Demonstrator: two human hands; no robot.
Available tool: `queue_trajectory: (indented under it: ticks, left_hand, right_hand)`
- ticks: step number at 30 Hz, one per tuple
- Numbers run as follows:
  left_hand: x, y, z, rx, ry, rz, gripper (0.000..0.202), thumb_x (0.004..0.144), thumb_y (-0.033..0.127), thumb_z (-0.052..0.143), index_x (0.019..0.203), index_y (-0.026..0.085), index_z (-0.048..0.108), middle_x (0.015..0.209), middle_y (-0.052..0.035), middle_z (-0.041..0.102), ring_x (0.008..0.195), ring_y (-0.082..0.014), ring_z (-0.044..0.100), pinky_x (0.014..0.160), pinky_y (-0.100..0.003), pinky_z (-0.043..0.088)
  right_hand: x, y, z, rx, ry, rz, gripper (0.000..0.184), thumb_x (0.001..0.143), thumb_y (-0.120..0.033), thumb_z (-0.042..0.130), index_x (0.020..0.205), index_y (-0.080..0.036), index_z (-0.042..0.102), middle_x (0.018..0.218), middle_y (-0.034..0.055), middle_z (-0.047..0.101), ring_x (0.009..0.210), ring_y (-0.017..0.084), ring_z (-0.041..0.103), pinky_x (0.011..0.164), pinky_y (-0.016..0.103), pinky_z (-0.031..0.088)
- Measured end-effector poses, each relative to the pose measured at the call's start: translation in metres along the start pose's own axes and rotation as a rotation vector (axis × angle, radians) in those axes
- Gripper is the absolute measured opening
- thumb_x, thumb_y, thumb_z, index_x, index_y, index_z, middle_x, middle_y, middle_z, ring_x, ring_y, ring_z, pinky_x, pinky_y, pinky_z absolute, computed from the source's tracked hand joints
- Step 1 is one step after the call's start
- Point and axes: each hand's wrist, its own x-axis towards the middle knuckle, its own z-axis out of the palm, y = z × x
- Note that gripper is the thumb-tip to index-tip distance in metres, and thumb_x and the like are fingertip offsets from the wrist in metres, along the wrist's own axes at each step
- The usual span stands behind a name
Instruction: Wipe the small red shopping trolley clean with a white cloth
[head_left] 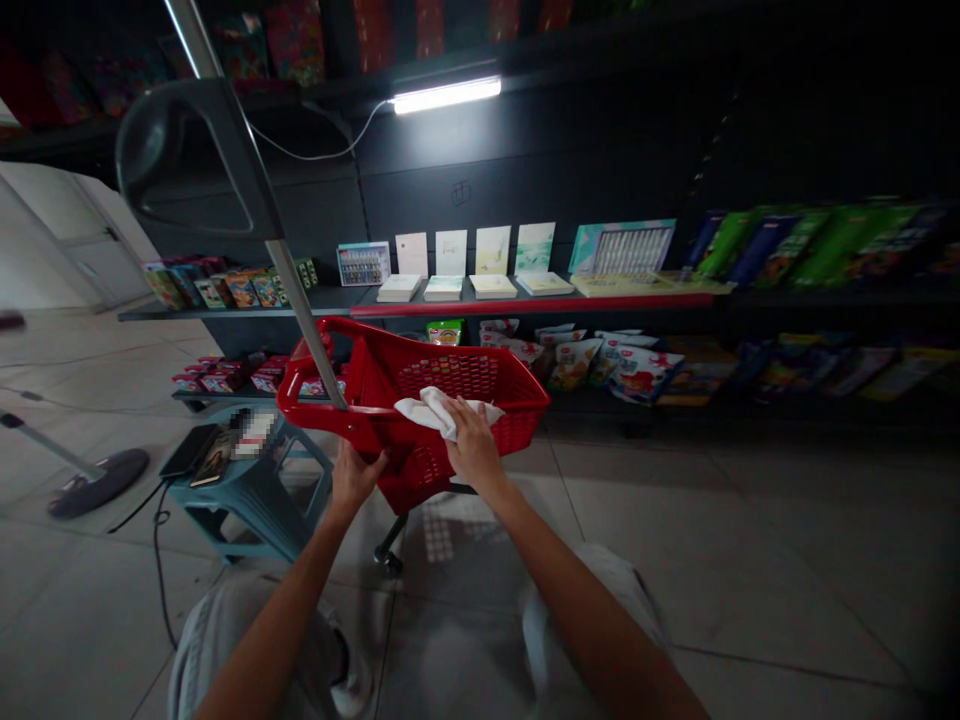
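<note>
Head view
- Risk: the wheeled red plastic shopping basket (469,375) could roll if pressed hard, since its castor (388,553) stands on smooth floor tiles (750,560). The white cloth (439,412) could slide off if the hand's pressure eases.
- Pose: both arms reach forward and down, the left hand (358,478) lower, the right hand (474,447) just beside it.
- Grip: the left closes around the near rim (300,405); the right lies over the cloth, closure unclear.
- Places: the cloth sits under the right grip, on the basket's far edge, with the basket directly ahead of both grips.

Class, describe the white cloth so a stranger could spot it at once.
Before the dark store shelving stands a red mesh-sided shopping basket on wheels. Under the right hand, against that basket, lies a crumpled white cloth, the only white thing on the red plastic.
</note>
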Motion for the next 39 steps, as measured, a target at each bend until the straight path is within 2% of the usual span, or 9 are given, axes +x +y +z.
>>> queue_trajectory:
  ticks: [7, 12, 17, 21, 23, 26, 30, 35, 39]
  left_hand:
    - [0.003, -0.001, -0.006, 0.179, -0.046, -0.028, 0.07, 0.084, 0.059, 0.068, 0.138, 0.018, 0.053, 0.132, -0.0175, 0.064, 0.123, -0.0368, 0.063, 0.096, -0.047, 0.053]
    - [0.008, -0.008, -0.011, 0.204, -0.037, -0.058, 0.077, 0.085, 0.065, 0.065, 0.143, 0.019, 0.047, 0.137, -0.0187, 0.063, 0.126, -0.0376, 0.062, 0.094, -0.046, 0.053]
    - [0.018, -0.016, -0.02, 0.225, -0.053, -0.241, 0.072, 0.085, 0.072, 0.059, 0.134, 0.019, 0.052, 0.114, -0.0188, 0.074, 0.107, -0.0396, 0.071, 0.088, -0.049, 0.054]
    - [0.022, -0.026, -0.022, 0.159, -0.032, -0.273, 0.063, 0.088, 0.064, 0.061, 0.131, 0.019, 0.053, 0.115, -0.0206, 0.074, 0.111, -0.0388, 0.071, 0.094, -0.05, 0.053]
    - [0.019, -0.029, -0.019, 0.128, -0.022, -0.253, 0.071, 0.088, 0.056, 0.062, 0.144, 0.015, 0.044, 0.131, -0.0239, 0.068, 0.122, -0.0381, 0.067, 0.101, -0.05, 0.051]
    - [0.013, -0.028, -0.012, 0.109, 0.001, -0.216, 0.096, 0.086, 0.051, 0.064, 0.16, 0.009, 0.019, 0.158, -0.0288, 0.043, 0.145, -0.0383, 0.048, 0.115, -0.052, 0.042]
    - [0.008, -0.022, -0.005, 0.076, -0.046, -0.165, 0.103, 0.088, 0.051, 0.06, 0.163, 0.002, 0.009, 0.17, -0.0297, 0.013, 0.157, -0.0381, 0.023, 0.125, -0.053, 0.029]
    - [0.011, -0.023, 0.001, 0.059, -0.163, -0.135, 0.092, 0.089, 0.044, 0.059, 0.163, 0.008, 0.019, 0.17, -0.0243, 0.021, 0.16, -0.0348, 0.014, 0.127, -0.053, 0.026]
    - [0.012, -0.021, 0.009, -0.005, -0.172, -0.083, 0.083, 0.089, 0.038, 0.06, 0.16, 0.012, 0.029, 0.166, -0.0205, 0.034, 0.158, -0.0315, 0.024, 0.128, -0.049, 0.024]
  right_hand:
    - [0.004, -0.001, -0.013, 0.051, -0.055, -0.036, 0.063, 0.09, -0.013, 0.05, 0.153, -0.022, 0.049, 0.158, 0.0071, 0.049, 0.151, 0.024, 0.037, 0.132, 0.05, 0.005]
    - [0.004, 0.034, -0.031, -0.089, -0.024, 0.044, 0.054, 0.092, -0.014, 0.049, 0.146, -0.016, 0.055, 0.148, 0.0133, 0.059, 0.146, 0.028, 0.044, 0.13, 0.054, 0.011]
    - [-0.003, 0.082, -0.057, -0.238, -0.005, 0.185, 0.045, 0.096, -0.018, 0.046, 0.137, -0.01, 0.061, 0.142, 0.0204, 0.061, 0.14, 0.032, 0.05, 0.126, 0.055, 0.022]
    - [-0.015, 0.105, -0.067, -0.262, -0.025, 0.238, 0.044, 0.096, -0.02, 0.047, 0.136, -0.011, 0.061, 0.143, 0.0206, 0.061, 0.14, 0.032, 0.051, 0.125, 0.057, 0.024]
    - [-0.02, 0.107, -0.067, -0.259, -0.037, 0.207, 0.045, 0.096, -0.02, 0.047, 0.139, -0.013, 0.059, 0.145, 0.019, 0.06, 0.142, 0.031, 0.05, 0.125, 0.058, 0.023]
    - [-0.025, 0.102, -0.063, -0.25, -0.036, 0.161, 0.046, 0.096, -0.02, 0.047, 0.14, -0.013, 0.058, 0.144, 0.018, 0.061, 0.142, 0.03, 0.049, 0.125, 0.056, 0.023]
    - [-0.026, 0.093, -0.059, -0.245, -0.045, 0.142, 0.046, 0.095, -0.02, 0.048, 0.139, -0.011, 0.059, 0.144, 0.02, 0.061, 0.142, 0.03, 0.049, 0.126, 0.054, 0.024]
    - [-0.025, 0.085, -0.054, -0.224, -0.058, 0.144, 0.048, 0.095, -0.019, 0.049, 0.14, -0.01, 0.058, 0.144, 0.0205, 0.06, 0.142, 0.03, 0.048, 0.126, 0.052, 0.024]
    - [-0.022, 0.075, -0.051, -0.176, -0.039, 0.17, 0.044, 0.095, -0.019, 0.049, 0.136, -0.013, 0.063, 0.14, 0.0185, 0.063, 0.138, 0.029, 0.051, 0.126, 0.049, 0.023]
